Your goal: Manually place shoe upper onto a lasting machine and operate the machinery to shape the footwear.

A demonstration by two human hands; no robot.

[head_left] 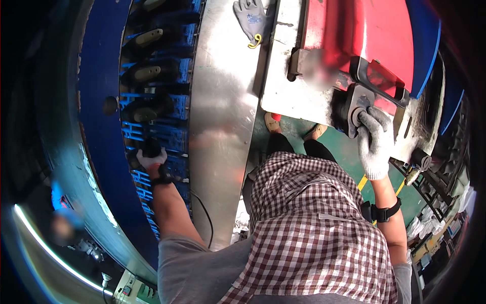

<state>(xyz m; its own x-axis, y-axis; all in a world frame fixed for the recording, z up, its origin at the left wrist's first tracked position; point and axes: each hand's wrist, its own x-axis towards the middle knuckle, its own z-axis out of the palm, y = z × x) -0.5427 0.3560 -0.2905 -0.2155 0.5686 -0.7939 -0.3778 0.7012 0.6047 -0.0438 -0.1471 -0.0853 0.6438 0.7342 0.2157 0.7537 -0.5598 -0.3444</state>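
Note:
My left hand (152, 158), in a pale glove, reaches into the rack on the left. Its fingers close round a dark shoe (151, 147), whose detail is lost in shadow. More dark shoes on olive lasts (147, 74) sit in a row beyond it. On the right, my right hand (375, 139) wears a white knit glove. Its curled fingers grip the lower side of a grey block (362, 95) with a round part, at the front of a red machine (382, 30). The fingertips are partly hidden against the block.
A blue slatted rack (177, 109) runs along a blue side wall (101, 101). Beside it lies a metal worktop (223, 101), with a grey glove (251, 23) at its far end. A black cable (205, 207) hangs nearby. Another person (63, 223) is blurred at lower left.

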